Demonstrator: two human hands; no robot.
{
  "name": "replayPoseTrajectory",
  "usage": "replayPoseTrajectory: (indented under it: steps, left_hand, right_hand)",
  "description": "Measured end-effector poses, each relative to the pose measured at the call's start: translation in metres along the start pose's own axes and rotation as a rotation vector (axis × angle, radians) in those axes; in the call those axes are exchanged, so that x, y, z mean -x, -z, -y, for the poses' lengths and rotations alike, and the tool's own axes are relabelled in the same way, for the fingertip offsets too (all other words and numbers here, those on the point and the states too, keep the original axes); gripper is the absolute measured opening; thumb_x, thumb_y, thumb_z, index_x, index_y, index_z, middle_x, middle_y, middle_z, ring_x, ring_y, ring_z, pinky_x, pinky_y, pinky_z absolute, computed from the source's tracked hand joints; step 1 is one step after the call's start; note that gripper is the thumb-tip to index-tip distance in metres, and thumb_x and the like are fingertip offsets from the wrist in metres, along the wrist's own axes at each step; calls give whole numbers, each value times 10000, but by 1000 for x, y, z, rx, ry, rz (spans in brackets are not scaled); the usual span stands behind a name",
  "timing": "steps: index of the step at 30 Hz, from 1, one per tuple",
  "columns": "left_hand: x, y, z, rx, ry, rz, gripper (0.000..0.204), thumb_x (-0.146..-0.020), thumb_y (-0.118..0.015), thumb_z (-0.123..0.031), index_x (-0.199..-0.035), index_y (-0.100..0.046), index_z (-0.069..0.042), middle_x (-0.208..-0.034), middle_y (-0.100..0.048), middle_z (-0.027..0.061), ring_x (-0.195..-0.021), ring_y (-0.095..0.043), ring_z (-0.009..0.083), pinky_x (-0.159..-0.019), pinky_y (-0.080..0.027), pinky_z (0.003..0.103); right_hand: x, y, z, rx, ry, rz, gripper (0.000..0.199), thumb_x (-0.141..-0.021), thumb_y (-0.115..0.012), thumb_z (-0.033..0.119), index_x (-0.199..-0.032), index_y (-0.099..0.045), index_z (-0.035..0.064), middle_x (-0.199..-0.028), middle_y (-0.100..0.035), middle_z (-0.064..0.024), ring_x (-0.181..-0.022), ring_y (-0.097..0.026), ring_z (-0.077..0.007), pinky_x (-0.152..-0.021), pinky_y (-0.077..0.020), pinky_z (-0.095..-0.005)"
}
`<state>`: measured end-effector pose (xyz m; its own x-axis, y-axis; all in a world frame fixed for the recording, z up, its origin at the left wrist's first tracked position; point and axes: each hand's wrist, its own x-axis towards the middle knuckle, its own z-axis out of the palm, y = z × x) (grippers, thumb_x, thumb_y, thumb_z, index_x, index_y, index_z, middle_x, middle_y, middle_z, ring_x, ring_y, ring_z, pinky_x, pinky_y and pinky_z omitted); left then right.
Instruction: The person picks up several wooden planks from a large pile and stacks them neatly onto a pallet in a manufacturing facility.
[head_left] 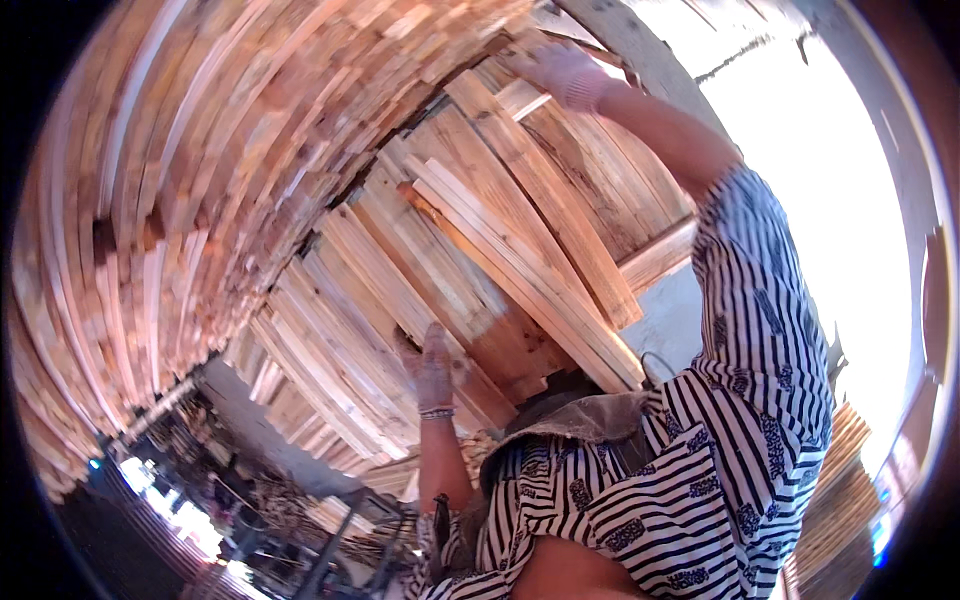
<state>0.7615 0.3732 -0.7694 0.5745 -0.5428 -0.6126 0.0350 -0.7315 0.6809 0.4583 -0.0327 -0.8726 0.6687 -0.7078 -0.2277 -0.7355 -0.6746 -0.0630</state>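
My left hand (pixel 433 372), in a pale knit glove, is at the lower middle over the layer of wooden boards (pixel 355 300). Its fingers are stretched out with the thumb apart; whether it touches the wood I cannot tell. Far up and to the right, my right hand (pixel 570 78), gloved too, reaches to the far ends of the boards beside the tall stack. Motion smears its fingers, so their grip does not show. Between the hands, some narrow strips (pixel 525 270) lie on top, aslant. A wider plank (pixel 545 200) rests just beyond them.
A tall stack of wooden strips (pixel 200 150) rises along the left and far side. More wood lies in a pile (pixel 840 470) at the lower right. Dark metal framing (pixel 340 540) and scattered scrap wood are at the lower left. Bright light floods the right.
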Motion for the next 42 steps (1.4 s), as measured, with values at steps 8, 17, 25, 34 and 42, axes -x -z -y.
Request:
replayPoseTrajectory:
  steps: [8, 17, 25, 34, 42]
  left_hand:
    - [-14, 24, 17, 123, -47, 79, 745, -918, -727, -230, -1487, -325, 35, -1387, -508, 141, -1214, -517, 214, -1035, -428, 320]
    - [-49, 41, 51, 48, -205, 63, 679, -937, -696, -285, -1450, -388, 35, -1348, -548, 153, -1190, -549, 229, -990, -465, 316]
    - [-64, 46, 53, -52, -271, 110, 796, -856, -785, -261, -1424, -363, 103, -1381, -518, 226, -1206, -536, 260, -1034, -437, 346]
    - [-41, 36, 30, -41, -200, 110, 785, -886, -748, -286, -1435, -344, 104, -1376, -512, 204, -1207, -522, 251, -1064, -405, 344]
    - [-38, 38, 48, 85, -114, 137, 787, -876, -765, -329, -1441, -360, 41, -1350, -531, 152, -1174, -522, 229, -1027, -417, 321]
  right_hand:
    - [84, -80, 155, -222, -82, -190, 656, -1016, -510, 416, -1498, -336, 7, -1373, -536, -279, -1291, -532, -353, -1110, -391, -414]
    - [102, 84, 251, -625, -546, -4, 847, -923, -577, 531, -1524, -250, 32, -1476, -397, -268, -1344, -440, -427, -1077, -403, -510]
    - [146, 63, 318, -632, -550, 339, 1079, -756, -808, 430, -1569, -196, 72, -1508, -407, -242, -1359, -452, -404, -1106, -399, -488]
    - [171, 14, 121, -1387, -343, 24, 886, -853, -708, 392, -1555, -289, 48, -1535, -411, -233, -1350, -486, -334, -1134, -381, -380]
    - [143, 34, 169, -800, -549, 73, 939, -864, -654, 372, -1580, -148, 35, -1493, -410, -237, -1309, -504, -401, -1096, -424, -470]
